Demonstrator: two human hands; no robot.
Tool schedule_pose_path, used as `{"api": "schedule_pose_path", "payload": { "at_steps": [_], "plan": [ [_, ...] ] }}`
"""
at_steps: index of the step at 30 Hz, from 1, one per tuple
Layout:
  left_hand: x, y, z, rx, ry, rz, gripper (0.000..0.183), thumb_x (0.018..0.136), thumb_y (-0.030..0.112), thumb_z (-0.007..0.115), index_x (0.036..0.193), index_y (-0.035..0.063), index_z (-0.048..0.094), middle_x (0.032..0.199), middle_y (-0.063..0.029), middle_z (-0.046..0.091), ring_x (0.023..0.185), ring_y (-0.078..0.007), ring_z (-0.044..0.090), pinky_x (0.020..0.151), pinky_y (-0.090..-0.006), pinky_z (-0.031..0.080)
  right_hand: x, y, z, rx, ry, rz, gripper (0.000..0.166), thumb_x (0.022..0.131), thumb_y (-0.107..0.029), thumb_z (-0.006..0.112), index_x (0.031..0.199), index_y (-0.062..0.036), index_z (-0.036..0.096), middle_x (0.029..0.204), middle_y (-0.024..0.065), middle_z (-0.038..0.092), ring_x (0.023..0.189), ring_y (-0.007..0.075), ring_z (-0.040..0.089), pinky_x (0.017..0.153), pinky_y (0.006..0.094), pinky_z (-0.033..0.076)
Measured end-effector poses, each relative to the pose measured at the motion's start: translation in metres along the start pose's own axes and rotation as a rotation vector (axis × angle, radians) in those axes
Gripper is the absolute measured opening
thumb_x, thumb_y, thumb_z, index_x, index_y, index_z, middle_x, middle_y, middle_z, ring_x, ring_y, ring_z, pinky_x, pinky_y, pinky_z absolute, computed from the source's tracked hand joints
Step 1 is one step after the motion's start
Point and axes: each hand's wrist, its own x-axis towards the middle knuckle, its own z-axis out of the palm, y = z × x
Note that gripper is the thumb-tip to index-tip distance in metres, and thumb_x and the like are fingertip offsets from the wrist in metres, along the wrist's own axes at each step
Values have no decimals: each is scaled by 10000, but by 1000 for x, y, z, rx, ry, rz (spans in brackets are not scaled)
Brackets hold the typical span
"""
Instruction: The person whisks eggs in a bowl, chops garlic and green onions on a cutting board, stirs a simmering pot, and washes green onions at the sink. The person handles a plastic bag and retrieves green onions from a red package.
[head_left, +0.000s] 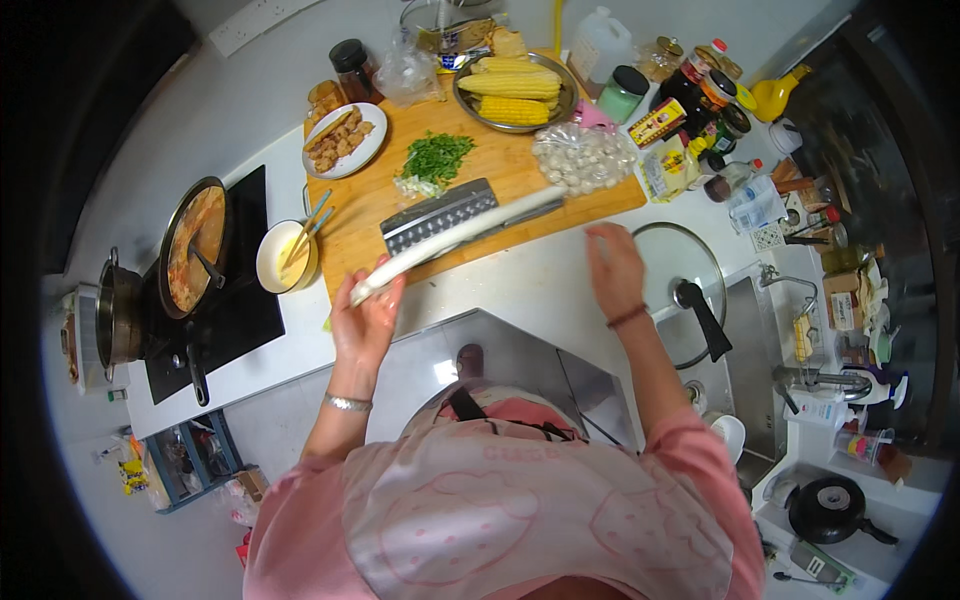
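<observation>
My left hand (367, 311) holds the root end of a long white leek or scallion stalk (465, 232), which slants up to the right over a wooden cutting board (517, 165). Beneath the stalk lies a cleaver with a dimpled blade (442, 217) near the board's front edge. My right hand (615, 266) hangs over the counter beside the board's right corner, fingers apart, holding nothing. Chopped green herbs (439, 156) and chopped white pieces (420, 186) lie on the board just behind the cleaver.
A pan of stew (196, 251) sits on the black cooktop at left, beside a bowl of beaten egg (285, 257) with chopsticks. A plate of fried food (345, 140), a bowl of corn (517, 91) and bagged mushrooms (585, 159) stand behind. A glass lid (679, 259) lies near the sink.
</observation>
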Motion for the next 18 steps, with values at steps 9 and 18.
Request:
{"api": "schedule_pose_path", "payload": {
  "at_steps": [9,18],
  "plan": [
    [-54,66,-95,-146,275,282,168,930,171,465,870,24,519,1253,-209,509,1177,-440,468,954,-469,484,84,51,135,-594,-545,-385,297,750,-63,582,1044,-73,543,1019,110,578,1015,288,546,881,387,430],
    [-118,94,-97,-64,328,519,116,858,117,523,818,11,546,1242,-210,511,1192,-380,471,986,-459,459,84,5,45,-401,-609,-304,160,765,-167,606,905,-99,572,799,117,623,778,323,609,660,434,464]
  ]
}}
